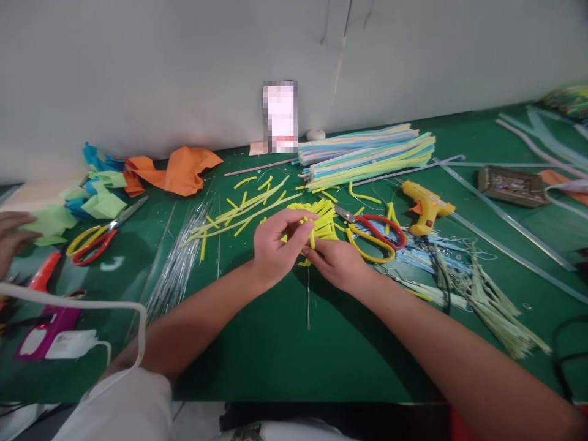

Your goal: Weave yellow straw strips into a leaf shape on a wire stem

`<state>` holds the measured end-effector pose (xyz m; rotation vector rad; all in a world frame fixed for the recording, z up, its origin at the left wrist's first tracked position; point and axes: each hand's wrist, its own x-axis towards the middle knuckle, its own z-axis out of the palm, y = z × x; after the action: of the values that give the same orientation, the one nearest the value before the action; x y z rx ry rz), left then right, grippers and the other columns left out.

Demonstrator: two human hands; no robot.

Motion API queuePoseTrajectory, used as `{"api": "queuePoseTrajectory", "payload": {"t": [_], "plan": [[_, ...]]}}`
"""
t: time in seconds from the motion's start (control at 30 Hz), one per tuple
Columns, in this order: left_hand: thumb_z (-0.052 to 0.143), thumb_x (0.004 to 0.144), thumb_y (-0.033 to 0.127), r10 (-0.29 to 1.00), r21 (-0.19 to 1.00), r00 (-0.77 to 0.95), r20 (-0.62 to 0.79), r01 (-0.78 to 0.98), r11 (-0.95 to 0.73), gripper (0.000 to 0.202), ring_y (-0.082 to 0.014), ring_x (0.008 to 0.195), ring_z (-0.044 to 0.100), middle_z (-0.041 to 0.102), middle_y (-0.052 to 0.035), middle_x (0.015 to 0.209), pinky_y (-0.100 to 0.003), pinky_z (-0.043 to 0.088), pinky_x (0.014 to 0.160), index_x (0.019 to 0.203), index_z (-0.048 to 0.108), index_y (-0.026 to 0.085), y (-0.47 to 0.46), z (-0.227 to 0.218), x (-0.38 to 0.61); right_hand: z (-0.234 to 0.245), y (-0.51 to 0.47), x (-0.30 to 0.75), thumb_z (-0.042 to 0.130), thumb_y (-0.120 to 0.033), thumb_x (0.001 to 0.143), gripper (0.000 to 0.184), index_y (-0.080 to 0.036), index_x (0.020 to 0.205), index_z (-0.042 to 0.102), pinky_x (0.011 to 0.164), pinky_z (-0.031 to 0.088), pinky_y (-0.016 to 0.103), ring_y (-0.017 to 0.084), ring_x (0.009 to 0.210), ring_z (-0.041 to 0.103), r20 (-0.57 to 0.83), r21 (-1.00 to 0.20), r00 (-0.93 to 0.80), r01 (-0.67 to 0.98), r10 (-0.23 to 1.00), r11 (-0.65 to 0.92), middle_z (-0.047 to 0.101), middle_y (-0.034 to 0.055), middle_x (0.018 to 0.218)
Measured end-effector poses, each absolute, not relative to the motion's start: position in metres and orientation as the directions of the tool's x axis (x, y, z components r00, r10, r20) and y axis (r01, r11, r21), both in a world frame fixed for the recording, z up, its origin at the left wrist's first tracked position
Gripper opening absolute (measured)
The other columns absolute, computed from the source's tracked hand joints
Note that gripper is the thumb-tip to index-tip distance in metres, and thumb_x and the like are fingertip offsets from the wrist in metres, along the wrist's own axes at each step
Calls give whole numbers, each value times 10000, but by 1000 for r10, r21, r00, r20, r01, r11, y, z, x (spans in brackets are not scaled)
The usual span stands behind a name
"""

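Note:
My left hand (283,245) is closed, its thumb and forefinger pinching a short yellow fuzzy stem, like a pipe cleaner (313,236). Right beside it, my right hand (340,262) is closed too, fingertips pressed together at the lower end of that stem; what exactly they grip is hidden. A thin silvery wire (308,300) hangs below the fingertips. Behind both hands lies a heap of short yellow stem pieces (325,219), partly covered by the left hand. Red-and-yellow-handled scissors (374,239) rest just right of the heap.
Pastel stem bundles (367,156) lie behind, before a propped phone (280,116). Silver wires (181,263) spread at left. A yellow glue gun (425,208), tassels (496,306) and a small box (512,185) are at right. Another person's hand (11,239) touches green paper (50,223).

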<state>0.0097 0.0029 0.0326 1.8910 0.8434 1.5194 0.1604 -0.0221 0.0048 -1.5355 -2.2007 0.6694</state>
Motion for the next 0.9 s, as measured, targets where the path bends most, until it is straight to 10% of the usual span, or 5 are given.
{"api": "queuePoseTrajectory", "payload": {"t": [0.7, 0.9], "plan": [[618, 877, 177, 578, 522, 264, 772, 257, -814, 82, -92, 631, 569, 662, -3, 710, -222, 459, 576, 875, 699, 189, 8, 37, 7, 7, -24, 160, 459, -416, 916, 295, -202, 730, 537, 547, 250, 264, 129, 576, 464, 21, -568, -342, 769, 940, 293, 603, 24, 661], [570, 917, 212, 649, 609, 197, 735, 230, -759, 135, -106, 679, 592, 655, -4, 726, -259, 492, 642, 865, 694, 199, 13, 35, 4, 11, -24, 162, 587, -352, 807, 163, -211, 741, 539, 530, 258, 256, 117, 546, 440, -38, -611, -343, 751, 939, 250, 576, -19, 630]]}}
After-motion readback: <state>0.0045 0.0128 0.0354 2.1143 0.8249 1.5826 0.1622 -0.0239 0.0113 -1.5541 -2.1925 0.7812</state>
